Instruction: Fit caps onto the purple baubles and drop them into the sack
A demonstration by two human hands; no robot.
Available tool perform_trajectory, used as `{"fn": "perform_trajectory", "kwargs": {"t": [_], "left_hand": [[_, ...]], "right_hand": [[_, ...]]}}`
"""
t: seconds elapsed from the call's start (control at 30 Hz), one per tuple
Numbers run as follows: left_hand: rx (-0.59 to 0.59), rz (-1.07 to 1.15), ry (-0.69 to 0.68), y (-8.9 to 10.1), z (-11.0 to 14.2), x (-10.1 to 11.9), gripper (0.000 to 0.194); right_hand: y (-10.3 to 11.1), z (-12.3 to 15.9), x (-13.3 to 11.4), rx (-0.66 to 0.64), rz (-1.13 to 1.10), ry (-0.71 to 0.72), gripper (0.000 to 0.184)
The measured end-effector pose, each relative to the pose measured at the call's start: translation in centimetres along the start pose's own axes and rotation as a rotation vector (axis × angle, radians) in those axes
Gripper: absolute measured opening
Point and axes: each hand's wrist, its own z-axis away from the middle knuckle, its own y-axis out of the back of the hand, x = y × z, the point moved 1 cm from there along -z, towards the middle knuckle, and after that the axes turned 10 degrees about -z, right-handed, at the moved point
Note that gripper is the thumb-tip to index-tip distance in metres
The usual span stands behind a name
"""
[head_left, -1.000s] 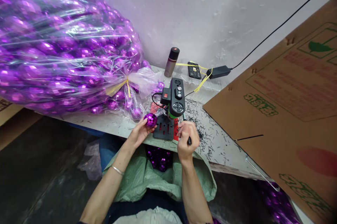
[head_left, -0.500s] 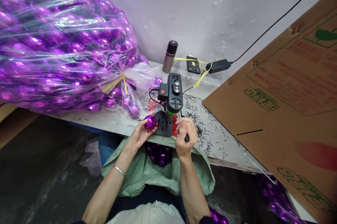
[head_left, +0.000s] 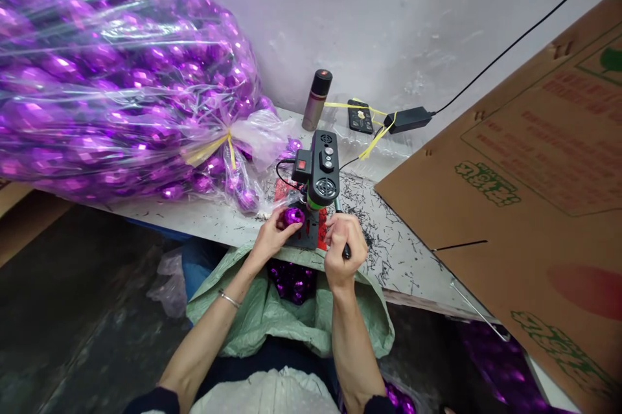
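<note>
My left hand [head_left: 273,232] holds a shiny purple faceted ball [head_left: 294,217] between thumb and fingers, over the dark slotted base plate [head_left: 309,237] of a small black bench machine [head_left: 324,171]. The ball is close to the machine's front, below its head. On the machine's right side, my right hand [head_left: 345,247] is wrapped round a lever handle [head_left: 346,252] with a black grip. Below the table edge, a green woven sack [head_left: 228,310] gapes toward me, with purple balls [head_left: 293,283] inside.
A large clear bag of purple balls [head_left: 121,90] fills the left. Behind the machine stand a spray can [head_left: 317,100], a phone-like black item [head_left: 360,117] and a power adapter [head_left: 409,120]. Black scraps [head_left: 374,226] litter the table. A cardboard box [head_left: 525,207] leans in from the right.
My left hand has carried the purple ball right and slightly up, from beside the base plate to over it. My right hand stays on the lever handle.
</note>
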Motion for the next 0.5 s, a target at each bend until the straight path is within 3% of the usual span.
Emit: {"fn": "perform_trajectory", "kwargs": {"t": [0.1,0.5], "left_hand": [[0.007,-0.204,-0.087,0.1,0.0,0.9,0.056],[-0.056,-0.345,-0.247,0.5,0.5,1.4,0.053]], "right_hand": [[0.1,0.0,0.0,-0.006,0.001,0.004,0.034],[0.1,0.1,0.1,-0.003,0.011,0.001,0.034]]}}
